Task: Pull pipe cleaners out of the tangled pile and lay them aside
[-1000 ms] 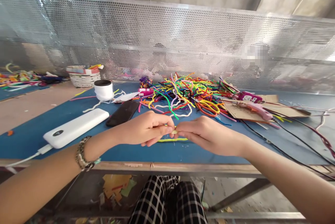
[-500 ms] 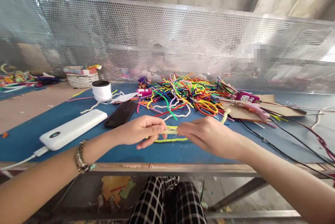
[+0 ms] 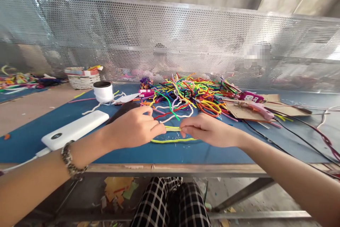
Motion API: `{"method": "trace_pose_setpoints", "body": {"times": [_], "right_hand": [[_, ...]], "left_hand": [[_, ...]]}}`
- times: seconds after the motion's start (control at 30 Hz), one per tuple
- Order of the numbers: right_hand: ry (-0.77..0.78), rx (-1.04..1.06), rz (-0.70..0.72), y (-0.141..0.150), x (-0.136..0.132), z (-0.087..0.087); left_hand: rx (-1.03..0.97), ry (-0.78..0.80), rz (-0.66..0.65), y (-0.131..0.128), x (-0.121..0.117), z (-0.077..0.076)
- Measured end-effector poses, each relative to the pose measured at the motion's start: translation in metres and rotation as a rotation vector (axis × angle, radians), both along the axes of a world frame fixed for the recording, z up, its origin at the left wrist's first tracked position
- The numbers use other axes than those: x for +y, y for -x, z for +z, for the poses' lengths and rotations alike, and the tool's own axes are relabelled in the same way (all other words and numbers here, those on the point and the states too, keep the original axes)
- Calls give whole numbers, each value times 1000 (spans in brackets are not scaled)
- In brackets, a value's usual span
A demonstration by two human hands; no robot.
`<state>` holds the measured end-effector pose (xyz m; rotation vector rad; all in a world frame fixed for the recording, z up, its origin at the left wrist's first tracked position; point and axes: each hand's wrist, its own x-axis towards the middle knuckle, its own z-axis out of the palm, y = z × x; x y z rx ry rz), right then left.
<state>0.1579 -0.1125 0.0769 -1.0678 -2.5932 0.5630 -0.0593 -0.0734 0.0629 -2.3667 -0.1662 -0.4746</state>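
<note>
Between my two hands a short stretch of yellow pipe cleaner point(image 3: 173, 128) is held level, just above the blue tabletop point(image 3: 117, 154). My left hand point(image 3: 135, 126) pinches its left end with the fingers curled and the back of the hand upward. At the other end, my right hand point(image 3: 209, 129) grips it between thumb and fingers. Another yellow pipe cleaner point(image 3: 172, 141) lies on the table just below, its ends partly covered by my hands. Behind them spreads a tangled heap of coloured pipe cleaners point(image 3: 186, 90).
A white power bank point(image 3: 75, 129), a dark phone point(image 3: 117, 113) partly behind my left hand, and a white thread-wrapped cup point(image 3: 103, 91) stand left. To the right are a pink glue gun point(image 3: 259, 109), cardboard point(image 3: 288, 108) and black cables point(image 3: 265, 142). A perforated metal screen point(image 3: 170, 39) closes the back.
My left hand has turned over, back upward, with its fingers drawn in, and now covers part of the phone. The pale yellow piece at my right hand's far side is out of sight.
</note>
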Motion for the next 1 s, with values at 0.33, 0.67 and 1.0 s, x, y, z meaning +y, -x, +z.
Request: {"method": "trace_pose_setpoints", "body": {"times": [0.33, 0.67, 1.0], "right_hand": [[-53, -45, -15, -6, -6, -2], [-612, -157, 52, -9, -13, -9], [-1527, -200, 119, 1, -24, -6]], "left_hand": [[-50, -336, -204, -4, -3, -1], [-431, 1194, -34, -14, -14, -14], [-878, 2228, -562, -25, -58, -24]]}}
